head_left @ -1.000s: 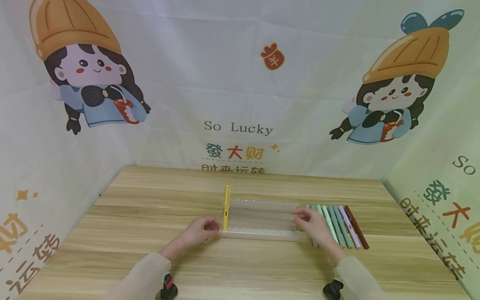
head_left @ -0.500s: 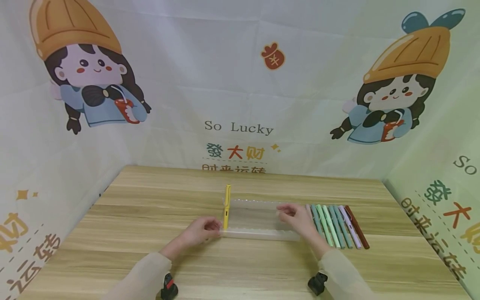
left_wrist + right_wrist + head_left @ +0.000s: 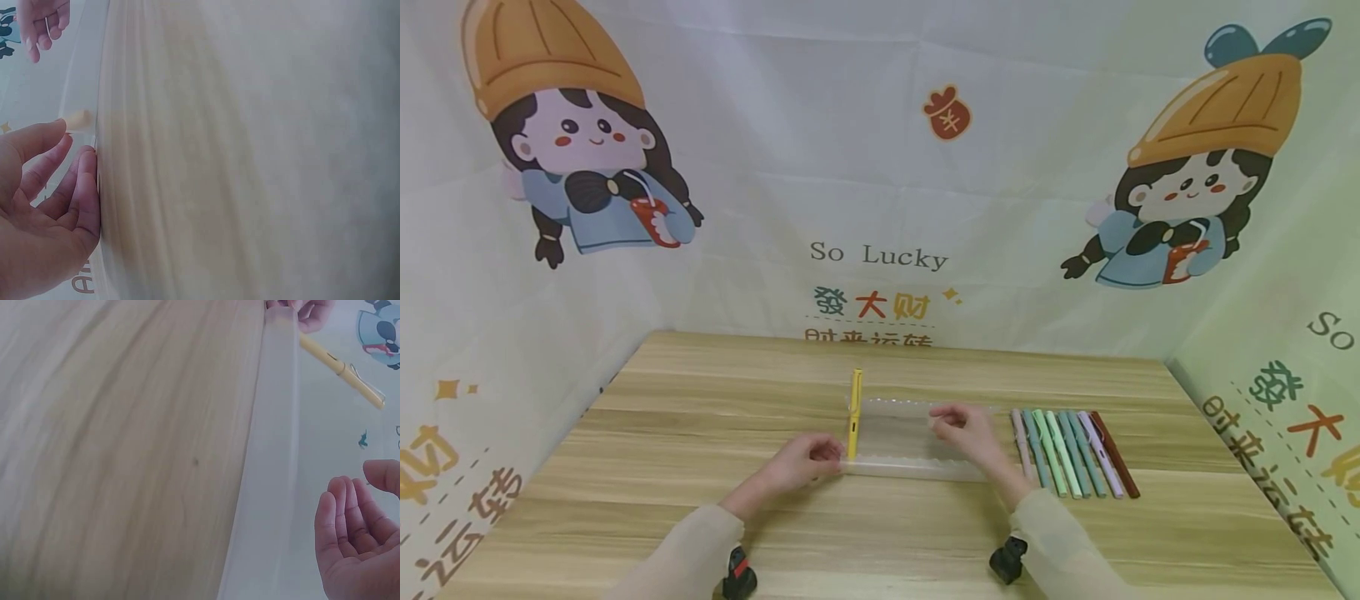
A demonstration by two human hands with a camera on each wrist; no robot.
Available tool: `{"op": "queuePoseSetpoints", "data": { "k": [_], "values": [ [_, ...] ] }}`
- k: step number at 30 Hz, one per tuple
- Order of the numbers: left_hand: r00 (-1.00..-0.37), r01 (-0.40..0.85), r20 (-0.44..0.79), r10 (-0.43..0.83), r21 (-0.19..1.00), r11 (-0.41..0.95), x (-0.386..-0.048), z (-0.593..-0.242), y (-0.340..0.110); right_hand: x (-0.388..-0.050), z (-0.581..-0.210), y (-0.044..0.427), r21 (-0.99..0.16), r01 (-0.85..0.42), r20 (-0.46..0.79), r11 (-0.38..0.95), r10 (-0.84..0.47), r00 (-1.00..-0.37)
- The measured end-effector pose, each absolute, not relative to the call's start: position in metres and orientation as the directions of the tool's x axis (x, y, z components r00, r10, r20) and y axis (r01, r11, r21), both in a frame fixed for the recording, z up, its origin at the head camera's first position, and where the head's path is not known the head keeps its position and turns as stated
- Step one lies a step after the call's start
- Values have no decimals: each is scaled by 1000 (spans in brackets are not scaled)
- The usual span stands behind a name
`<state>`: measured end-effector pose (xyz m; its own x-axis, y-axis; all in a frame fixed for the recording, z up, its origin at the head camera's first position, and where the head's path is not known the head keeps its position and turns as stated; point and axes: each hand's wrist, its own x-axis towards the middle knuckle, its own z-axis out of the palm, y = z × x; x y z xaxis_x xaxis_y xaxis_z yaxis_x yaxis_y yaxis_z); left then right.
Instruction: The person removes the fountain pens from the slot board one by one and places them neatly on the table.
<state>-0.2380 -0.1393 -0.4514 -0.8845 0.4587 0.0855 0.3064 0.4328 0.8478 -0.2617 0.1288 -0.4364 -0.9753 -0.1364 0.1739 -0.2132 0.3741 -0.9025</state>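
A clear pen rack [image 3: 917, 469] with scalloped rails lies mid-table. At its left end a yellow pen [image 3: 853, 425] lies across both rails. My left hand [image 3: 808, 458] holds the rack's left end, thumb and fingertips close together beside the pen; in the left wrist view the thumb tip [image 3: 59, 125] is by the pen's end. Over the right half of the rack hovers my right hand [image 3: 966, 432]. Its fingers [image 3: 344, 519] are loosely bent, with nothing between them and the thumb in the right wrist view. It hides part of the back rail.
Several capped pens [image 3: 1078, 454] in pink, teal, green, lilac and dark red lie in a row right of the rack. The wooden table [image 3: 880, 542] meets a printed cloth backdrop [image 3: 880, 192] at its back and sides.
My right hand has moved left from the rack's right end and the pens to over the rack, uncovering the pink pen. My left hand, the rack and the yellow pen have stayed put.
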Motion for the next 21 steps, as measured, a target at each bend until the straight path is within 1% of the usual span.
{"op": "queuePoseSetpoints", "data": {
  "k": [4,9,12,21],
  "values": [
    [-885,307,84,457,844,439,-247,-464,-142,-261,-438,122,-900,-203,155,385,-153,-976],
    [-883,306,83,463,849,431,-250,-468,-143,-261,-438,114,-884,-190,131,428,-164,-978],
    [-881,312,85,465,844,436,-250,-467,-143,-261,-439,109,-892,-189,126,411,-175,-977],
    [-875,326,104,472,849,417,-249,-465,-143,-263,-444,95,-933,-186,128,308,-197,-972]
  ]
}}
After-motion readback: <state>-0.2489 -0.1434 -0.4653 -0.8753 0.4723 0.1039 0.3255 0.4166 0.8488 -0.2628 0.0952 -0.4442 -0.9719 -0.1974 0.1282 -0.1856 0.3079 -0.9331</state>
